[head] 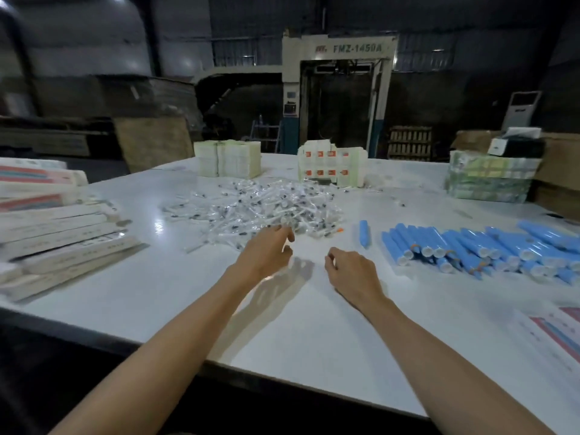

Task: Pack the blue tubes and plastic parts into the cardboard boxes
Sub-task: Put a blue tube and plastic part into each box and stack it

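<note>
Two bare hands are over the white worktop [314, 334], both on the near side of the heap of clear plastic parts [251, 208] at its middle.

1. The left hand [266, 252] reaches to the heap's near edge. Its grip is loosely spread, with the fingertips [282, 230] at the outermost parts. No part is plainly held.
2. The right hand [351, 271] lies just right of the left hand, nearer than the heap. Its fingers are curled under, and it cannot be told whether the grip pinches anything.
3. A single blue tube [364, 233] lies just right of the heap, apart from both hands.
4. The pile of blue tubes [486, 249] lies further right of the heap, white caps mostly facing the near edge.
5. Flattened cardboard boxes [62, 233] are stacked well left of the heap.
6. Two blocks of stacked cartons [229, 161] stand behind the heap.
</note>
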